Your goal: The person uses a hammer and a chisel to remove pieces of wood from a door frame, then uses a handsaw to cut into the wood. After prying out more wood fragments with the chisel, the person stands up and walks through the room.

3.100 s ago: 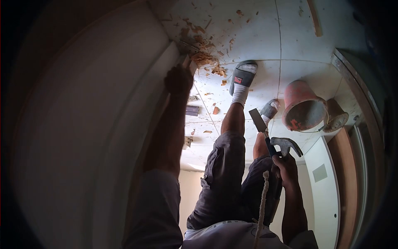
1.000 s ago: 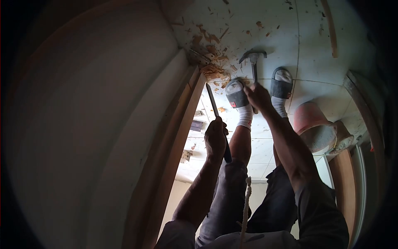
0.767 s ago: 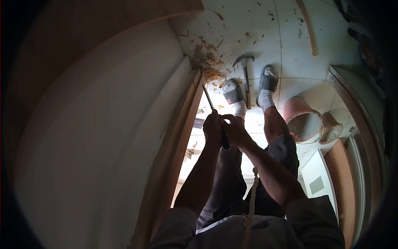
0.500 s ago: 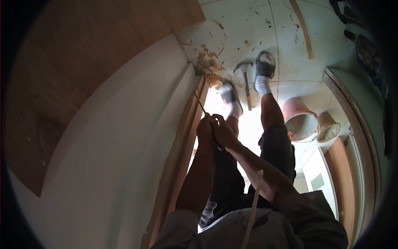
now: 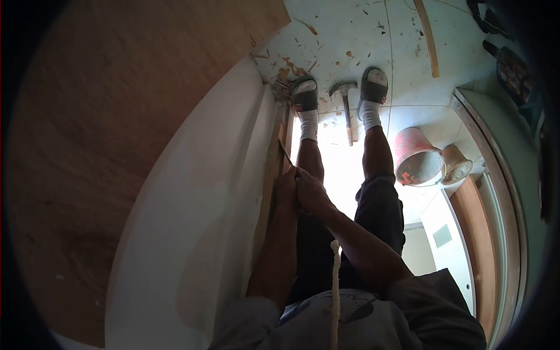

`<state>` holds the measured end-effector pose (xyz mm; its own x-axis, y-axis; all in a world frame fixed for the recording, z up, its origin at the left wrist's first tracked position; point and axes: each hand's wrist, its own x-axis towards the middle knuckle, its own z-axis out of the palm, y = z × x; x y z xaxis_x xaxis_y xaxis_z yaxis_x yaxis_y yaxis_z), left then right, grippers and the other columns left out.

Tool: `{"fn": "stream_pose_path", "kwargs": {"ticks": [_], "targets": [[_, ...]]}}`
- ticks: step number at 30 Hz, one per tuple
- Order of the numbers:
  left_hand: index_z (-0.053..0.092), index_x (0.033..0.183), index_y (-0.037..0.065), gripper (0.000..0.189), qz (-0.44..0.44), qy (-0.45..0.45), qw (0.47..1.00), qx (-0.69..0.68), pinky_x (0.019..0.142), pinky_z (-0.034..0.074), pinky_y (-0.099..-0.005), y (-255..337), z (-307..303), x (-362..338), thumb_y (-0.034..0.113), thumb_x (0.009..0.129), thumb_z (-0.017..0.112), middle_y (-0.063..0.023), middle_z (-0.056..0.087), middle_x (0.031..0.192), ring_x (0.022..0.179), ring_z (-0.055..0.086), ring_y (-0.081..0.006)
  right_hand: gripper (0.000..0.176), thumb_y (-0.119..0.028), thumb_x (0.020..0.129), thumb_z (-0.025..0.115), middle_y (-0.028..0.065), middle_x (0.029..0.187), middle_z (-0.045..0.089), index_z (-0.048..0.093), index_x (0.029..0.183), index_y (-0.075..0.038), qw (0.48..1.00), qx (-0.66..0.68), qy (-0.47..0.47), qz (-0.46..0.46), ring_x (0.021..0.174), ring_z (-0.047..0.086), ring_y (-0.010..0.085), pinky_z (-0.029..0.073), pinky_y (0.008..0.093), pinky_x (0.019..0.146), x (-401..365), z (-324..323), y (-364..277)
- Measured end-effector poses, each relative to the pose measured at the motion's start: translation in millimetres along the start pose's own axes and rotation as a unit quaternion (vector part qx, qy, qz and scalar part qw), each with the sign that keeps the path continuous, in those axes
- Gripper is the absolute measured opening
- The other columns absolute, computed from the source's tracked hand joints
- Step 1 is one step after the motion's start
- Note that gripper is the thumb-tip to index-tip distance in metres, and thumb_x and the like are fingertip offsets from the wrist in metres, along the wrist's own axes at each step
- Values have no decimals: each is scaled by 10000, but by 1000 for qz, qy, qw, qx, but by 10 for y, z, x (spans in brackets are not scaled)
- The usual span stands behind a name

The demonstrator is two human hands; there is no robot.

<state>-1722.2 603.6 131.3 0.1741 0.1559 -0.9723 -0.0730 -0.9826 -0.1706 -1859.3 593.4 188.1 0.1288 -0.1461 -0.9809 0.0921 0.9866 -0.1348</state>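
A thin rod-like tool (image 5: 284, 153) points up and left from my hands, its far end against the wooden door frame edge (image 5: 270, 175). My left hand (image 5: 286, 189) is closed around the tool near the frame. Beside it and touching it, my right hand (image 5: 311, 192) is closed too, with its fingers at the near part of the same tool. The tool's handle is hidden by my hands.
A hammer (image 5: 347, 119) lies on the tiled floor between my sandalled feet. Wood shavings (image 5: 291, 69) are scattered near the frame's base. Red bucket (image 5: 415, 157) and smaller bucket (image 5: 456, 165) are at right. A wooden strip (image 5: 429, 41) lies farther off; a brown panel (image 5: 134, 76) fills the left.
My left foot has moved forward and left, onto the floor beside the shavings. Both hands and the tool have shifted slightly down, still together at the frame.
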Motion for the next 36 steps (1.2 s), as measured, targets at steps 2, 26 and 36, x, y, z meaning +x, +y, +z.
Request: {"fn": "stream_pose_path", "kwargs": {"ticks": [2, 26, 36], "targets": [[587, 971, 1, 326, 46, -36, 998, -16, 766, 536, -334, 5, 50, -154, 286, 991, 430, -131, 642, 898, 807, 647, -223, 462, -241, 960, 368, 289, 1206, 561, 429, 1366, -27, 1000, 8, -18, -6, 1084, 562, 457, 436, 476, 976, 24, 21, 20], [608, 966, 56, 315, 18, -41, 997, -63, 728, 505, -324, 71, 82, -8, 330, 980, 452, -53, 615, 845, 809, 610, -158, 398, -204, 956, 383, 312, 1080, 619, 495, 1279, 0, 999, 9, -37, -23, 932, 637, 456, 508, 496, 827, 80, -82, -78], [615, 1021, 6, 415, 119, -20, 928, 352, 828, 499, -351, 30, -304, 433, 360, 997, 399, -133, 665, 982, 939, 626, -212, 382, -191, 945, 390, 330, 1021, 625, 474, 1250, 22, 999, -14, -14, -32, 976, 626, 465, 499, 513, 859, 357, 109, 87]]}}
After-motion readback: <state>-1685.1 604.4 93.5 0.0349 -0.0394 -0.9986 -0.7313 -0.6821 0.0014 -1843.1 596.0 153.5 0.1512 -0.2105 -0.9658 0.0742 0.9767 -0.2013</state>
